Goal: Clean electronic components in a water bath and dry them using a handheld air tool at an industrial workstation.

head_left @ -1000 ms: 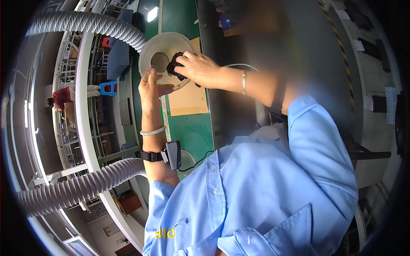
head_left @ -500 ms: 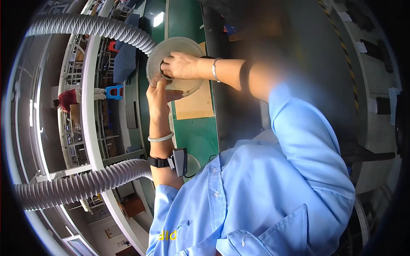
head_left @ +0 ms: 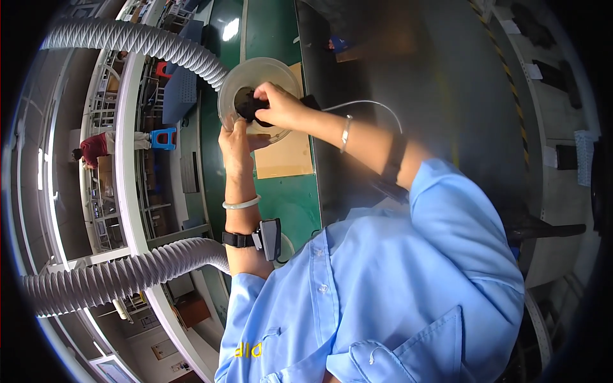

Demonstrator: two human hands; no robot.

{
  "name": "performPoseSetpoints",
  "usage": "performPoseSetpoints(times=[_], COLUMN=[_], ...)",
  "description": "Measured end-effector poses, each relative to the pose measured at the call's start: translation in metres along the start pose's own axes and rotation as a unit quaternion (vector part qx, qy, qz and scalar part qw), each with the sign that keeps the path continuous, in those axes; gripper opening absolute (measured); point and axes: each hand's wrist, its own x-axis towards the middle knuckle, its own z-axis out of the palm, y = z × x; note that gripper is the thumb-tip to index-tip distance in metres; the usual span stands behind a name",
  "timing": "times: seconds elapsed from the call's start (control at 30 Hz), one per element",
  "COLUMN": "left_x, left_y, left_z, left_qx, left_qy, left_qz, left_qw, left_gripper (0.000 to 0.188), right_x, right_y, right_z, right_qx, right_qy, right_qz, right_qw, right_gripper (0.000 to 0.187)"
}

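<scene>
A round, translucent funnel-shaped cover [head_left: 273,69] is over the green bench, beside the end of a grey flexible duct. My left hand [head_left: 238,145] holds its near edge, thumb up at the rim and fingers partly hidden under it. Over the cover's middle, my right hand [head_left: 281,108] is closed, with the fingertips pinching a dark, soft-looking piece [head_left: 251,107]. What kind of thing that piece is I cannot make out. Its lower part lies in the cover's round centre.
The green bench top [head_left: 287,198] carries a tan board [head_left: 284,159] beneath the cover. Two ribbed ducts, an upper one [head_left: 140,39] and a lower one [head_left: 134,274], come in from the left. Beyond are a blue stool [head_left: 163,138] and a person in red [head_left: 96,150]. A thin cable [head_left: 364,103] curves at right.
My right hand has drawn back a little to the right, and more of the dark piece now shows under its fingers. My left hand keeps its hold on the cover's edge.
</scene>
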Motion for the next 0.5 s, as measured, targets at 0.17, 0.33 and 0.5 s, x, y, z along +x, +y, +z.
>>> performPoseSetpoints(times=[0.17,0.33,0.5], left_x=[0.014,0.008,-0.004], left_y=[-0.019,-0.018,-0.002], left_z=[-0.017,-0.015,-0.005], left_qx=[0.032,0.032,0.003], left_qy=[0.003,-0.014,-0.001], left_qz=[0.104,0.065,0.003], left_qw=[0.994,0.997,1.000], left_gripper=[0.036,0.037,0.043], right_x=[-0.021,-0.003,0.013], right_y=[0.007,0.021,0.010], right_z=[0.009,0.000,0.000], right_qx=[-0.033,-0.242,-0.407], right_qy=[-0.083,-0.075,-0.084], right_qz=[-0.170,-0.337,-0.360], right_qw=[0.981,0.907,0.835], right_gripper=[0.033,0.028,0.023])
